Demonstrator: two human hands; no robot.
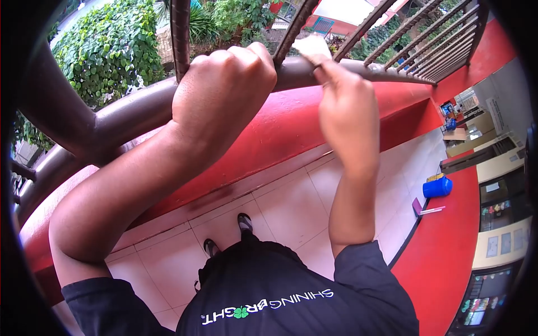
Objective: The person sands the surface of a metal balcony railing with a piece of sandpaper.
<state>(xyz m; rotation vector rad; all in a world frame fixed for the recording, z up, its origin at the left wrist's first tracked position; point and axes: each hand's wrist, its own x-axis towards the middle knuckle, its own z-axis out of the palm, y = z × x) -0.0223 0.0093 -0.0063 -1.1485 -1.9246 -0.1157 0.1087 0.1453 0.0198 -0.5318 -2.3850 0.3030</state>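
Observation:
My left hand (227, 84) is closed over the thick brown metal rail (137, 106), next to an upright bar, with its knuckles on top. Further right, my right hand (348, 109) is raised at the same rail, its fingers closed and slightly blurred. A bright white piece (312, 46) sticks out past those fingers, over the rail between two ridged bars (295, 31). Glare and blur hide whether it is a cloth or a brush end. Its lower part is hidden by my fingers.
Below the rail runs a red ledge (280, 129), with white floor tiles (291, 204) beneath. On the right are a blue bin (437, 187), a purple dustpan (417, 208) and a red floor strip (443, 252). Leafy plants (109, 50) grow beyond the bars.

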